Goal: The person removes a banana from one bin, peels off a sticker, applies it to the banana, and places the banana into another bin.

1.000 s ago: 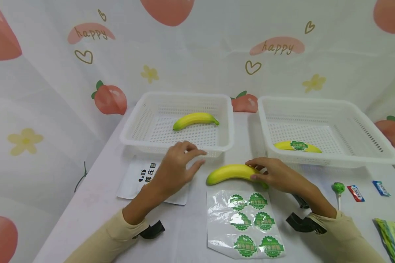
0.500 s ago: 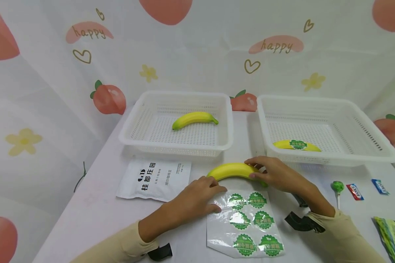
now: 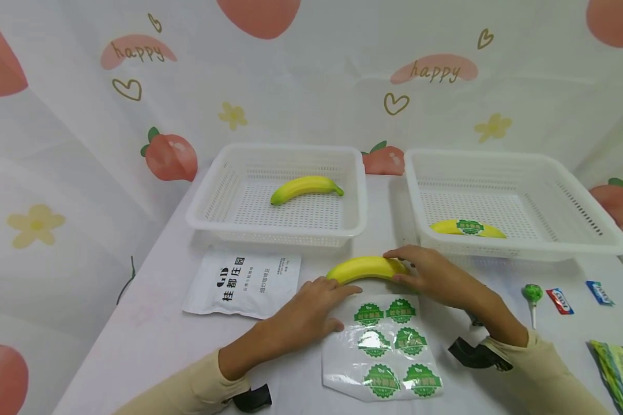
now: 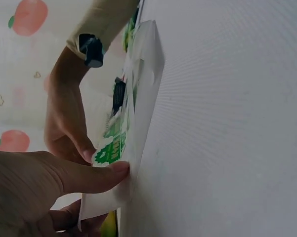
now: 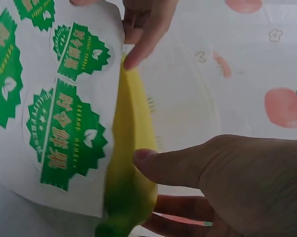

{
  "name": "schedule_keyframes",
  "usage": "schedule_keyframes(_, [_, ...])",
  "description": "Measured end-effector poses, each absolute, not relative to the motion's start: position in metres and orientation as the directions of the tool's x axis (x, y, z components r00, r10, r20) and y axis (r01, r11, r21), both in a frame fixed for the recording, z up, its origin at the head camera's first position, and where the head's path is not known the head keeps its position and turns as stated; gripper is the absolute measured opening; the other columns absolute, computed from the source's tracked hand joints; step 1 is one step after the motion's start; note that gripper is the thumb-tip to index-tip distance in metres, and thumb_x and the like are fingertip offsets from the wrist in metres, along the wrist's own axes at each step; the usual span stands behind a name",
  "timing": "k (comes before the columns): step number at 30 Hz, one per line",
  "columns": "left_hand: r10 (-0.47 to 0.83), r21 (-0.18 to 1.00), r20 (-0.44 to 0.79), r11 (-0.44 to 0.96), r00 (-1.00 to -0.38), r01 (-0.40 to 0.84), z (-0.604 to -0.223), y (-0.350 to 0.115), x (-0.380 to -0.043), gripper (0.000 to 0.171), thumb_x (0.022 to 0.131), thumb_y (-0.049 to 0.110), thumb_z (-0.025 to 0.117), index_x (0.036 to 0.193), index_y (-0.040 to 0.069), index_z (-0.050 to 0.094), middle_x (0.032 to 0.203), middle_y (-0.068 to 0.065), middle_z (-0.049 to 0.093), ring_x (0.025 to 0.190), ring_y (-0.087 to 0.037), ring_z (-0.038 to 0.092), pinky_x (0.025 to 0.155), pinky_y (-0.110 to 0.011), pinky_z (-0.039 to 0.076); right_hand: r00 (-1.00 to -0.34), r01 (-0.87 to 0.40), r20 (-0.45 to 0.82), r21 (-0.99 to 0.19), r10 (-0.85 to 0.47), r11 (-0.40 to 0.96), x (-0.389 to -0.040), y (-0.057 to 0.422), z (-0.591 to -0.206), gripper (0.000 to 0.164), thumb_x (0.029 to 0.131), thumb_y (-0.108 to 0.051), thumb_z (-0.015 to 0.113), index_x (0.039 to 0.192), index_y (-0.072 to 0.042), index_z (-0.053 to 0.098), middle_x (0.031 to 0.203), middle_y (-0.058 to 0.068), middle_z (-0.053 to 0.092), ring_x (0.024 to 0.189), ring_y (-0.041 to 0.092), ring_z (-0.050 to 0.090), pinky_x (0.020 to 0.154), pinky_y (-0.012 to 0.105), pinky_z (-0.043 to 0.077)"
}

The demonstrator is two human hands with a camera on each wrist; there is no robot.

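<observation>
I have the right hand [image 3: 438, 282] on the stem end of the banana [image 3: 363, 270], the thumb on the near side and the fingers curled round the other, a narrow hold. The left hand [image 3: 311, 308] pinches the corner of the sheet [image 3: 337, 369], thumb over the face and fingers behind; in the left wrist view I see the held edge raised off the table [image 3: 291, 374]. The relation I steer by is this: the banana lies on the table just beyond the sheet's far edge, its long axis running left to right, nearly parallel to that edge. The right hand is nearer, already in contact; the tip points toward the left hand, whose fingertips reach close beside it. I cannot tell if they touch. I count 6 green stickers [image 3: 381, 380] facing up on the sheet. Beyond the banana are 2 baskets: the left basket [image 3: 275, 232] has a 2nd banana [image 3: 306, 187] with no sticker in sight, the right basket [image 3: 519, 251] a 3rd banana [image 3: 490, 231] wearing 1.
</observation>
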State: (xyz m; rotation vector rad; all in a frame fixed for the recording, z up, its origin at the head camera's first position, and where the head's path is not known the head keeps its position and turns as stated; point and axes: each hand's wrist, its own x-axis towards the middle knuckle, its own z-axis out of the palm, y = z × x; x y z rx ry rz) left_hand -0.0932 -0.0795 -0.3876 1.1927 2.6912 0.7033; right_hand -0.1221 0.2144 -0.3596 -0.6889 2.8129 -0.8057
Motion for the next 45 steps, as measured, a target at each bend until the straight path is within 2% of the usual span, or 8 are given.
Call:
schedule_keyframes(4, [0.727, 0.582, 0.038, 0.542, -0.686, 0.607, -0.386, -0.081, -0.096, 0.069, 0.092, 0.011, 0.082, 0.155, 0.015, 0.053, 0.142, -0.008, 0.063, 0.130, -0.023, 0.061, 0.111, -0.041, 0.049, -0.869, -0.456, 0.071, -0.496, -0.489, 0.739, -0.115, 0.208, -0.355, 0.042, 0.095, -0.015, 0.081, 0.135, -0.010, 0.070, 0.137, 0.008, 0.067, 0.131, 0.034, 0.059, 0.108, 0.060, 0.049])
schedule_keyframes(10, [0.721, 0.783, -0.065, 0.465, -0.689, 0.413, -0.384, -0.085, -0.105, 0.071, 0.090, 0.005, 0.078, 0.155, 0.020, 0.054, 0.132, -0.004, 0.068, 0.118, -0.016, 0.063, 0.099, -0.033, 0.052, -0.783, -0.584, 0.134, -0.493, -0.607, 0.645, -0.104, 0.197, -0.349, 0.033, 0.089, -0.012, 0.086, 0.121, -0.019, 0.078, 0.121, -0.010, 0.070, 0.114, 0.014, 0.059, 0.097, 0.043, 0.055])
schedule_keyframes(18, [0.720, 0.911, -0.181, 0.379, -0.670, 0.162, -0.382, -0.087, -0.114, 0.071, 0.086, 0.014, 0.076, 0.154, 0.025, 0.055, 0.150, 0.003, 0.059, 0.136, -0.021, 0.054, 0.112, -0.046, 0.044, -0.725, -0.576, 0.017, -0.563, -0.689, 0.593, -0.097, 0.187, -0.350, 0.029, 0.088, -0.019, 0.088, 0.114, -0.027, 0.078, 0.115, -0.016, 0.066, 0.114, 0.009, 0.056, 0.101, 0.038, 0.053])
schedule_keyframes(24, [0.720, 0.953, -0.191, 0.298, -0.667, 0.049, -0.380, -0.088, -0.117, 0.070, 0.084, 0.013, 0.076, 0.151, 0.021, 0.058, 0.150, 0.002, 0.058, 0.135, -0.017, 0.050, 0.115, -0.040, 0.040, -0.733, -0.514, -0.073, -0.592, -0.676, 0.621, -0.096, 0.187, -0.353, 0.035, 0.086, -0.030, 0.090, 0.118, -0.032, 0.074, 0.121, -0.015, 0.059, 0.121, 0.012, 0.052, 0.104, 0.039, 0.051])
schedule_keyframes(30, [0.718, 0.963, -0.193, 0.270, -0.669, 0.012, -0.379, -0.088, -0.118, 0.070, 0.083, 0.012, 0.076, 0.150, 0.017, 0.060, 0.149, -0.001, 0.059, 0.134, -0.015, 0.050, 0.113, -0.037, 0.041, -0.737, -0.508, -0.083, -0.586, -0.671, 0.631, -0.096, 0.185, -0.356, 0.035, 0.087, -0.033, 0.090, 0.117, -0.034, 0.073, 0.124, -0.014, 0.060, 0.121, 0.013, 0.052, 0.104, 0.041, 0.051])
schedule_keyframes(37, [0.738, 0.966, -0.210, 0.258, -0.641, -0.019, -0.382, -0.087, -0.118, 0.071, 0.086, 0.004, 0.075, 0.153, 0.013, 0.055, 0.127, -0.007, 0.070, 0.103, -0.014, 0.069, 0.091, -0.027, 0.056, -0.710, -0.565, -0.046, -0.557, -0.702, 0.609, -0.099, 0.186, -0.356, 0.013, 0.094, -0.022, 0.083, 0.099, -0.032, 0.075, 0.111, -0.017, 0.060, 0.112, 0.008, 0.054, 0.101, 0.040, 0.051])
schedule_keyframes(41, [0.715, 0.931, -0.183, 0.347, -0.675, 0.115, -0.384, -0.087, -0.117, 0.066, 0.085, 0.005, 0.079, 0.148, 0.015, 0.060, 0.122, -0.002, 0.071, 0.104, -0.012, 0.068, 0.091, -0.026, 0.054, -0.698, -0.598, -0.010, -0.542, -0.716, 0.591, -0.100, 0.189, -0.354, 0.015, 0.096, -0.017, 0.079, 0.093, -0.031, 0.074, 0.107, -0.019, 0.060, 0.107, 0.006, 0.055, 0.097, 0.037, 0.052])
schedule_keyframes(45, [0.697, 0.858, -0.132, 0.436, -0.705, 0.271, -0.385, -0.085, -0.113, 0.056, 0.084, 0.007, 0.085, 0.137, 0.018, 0.068, 0.126, 0.004, 0.071, 0.115, -0.011, 0.064, 0.102, -0.031, 0.051, -0.712, -0.600, 0.046, -0.559, -0.701, 0.572, -0.101, 0.194, -0.349, 0.017, 0.097, -0.014, 0.076, 0.094, -0.029, 0.072, 0.106, -0.018, 0.060, 0.104, 0.007, 0.058, 0.092, 0.034, 0.052])
